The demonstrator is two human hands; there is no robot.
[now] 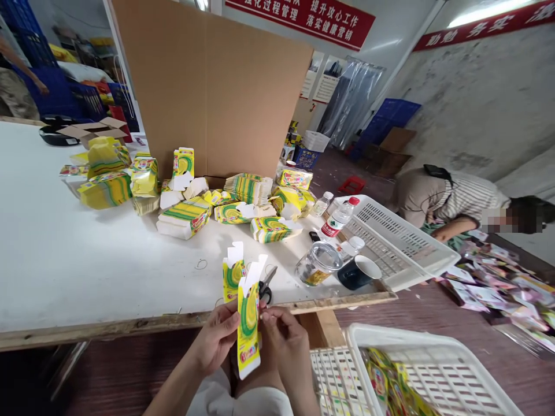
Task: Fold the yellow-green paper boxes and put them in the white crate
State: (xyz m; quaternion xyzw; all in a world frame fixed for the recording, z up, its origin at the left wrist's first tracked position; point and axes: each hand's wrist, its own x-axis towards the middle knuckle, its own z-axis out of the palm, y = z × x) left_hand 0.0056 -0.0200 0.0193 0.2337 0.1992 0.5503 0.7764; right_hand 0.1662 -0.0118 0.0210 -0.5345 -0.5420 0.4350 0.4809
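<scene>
In my left hand (217, 335) is a slim yellow carton (248, 323) with green and white print, held upright between thumb and fingers. Its white top flaps stand up, unfolded. My right hand (288, 341) is at the carton's right edge, thumb and fingers pinched together; what lies between them, if anything, is hidden. Just behind, a second yellow carton (233, 277) with raised white flaps stands at the table's front edge. Black-handled scissors (266, 287) lie on the table, partly covered by the held carton.
Bundles of flat yellow cartons (184, 218) lie along the white table (108, 266) before a large cardboard sheet (208, 86). A bottle (337, 219), clear jar (318, 263) and dark mug (359, 273) stand right. A white basket (433, 346) holds yellow packets. Another person (451, 196) bends beyond.
</scene>
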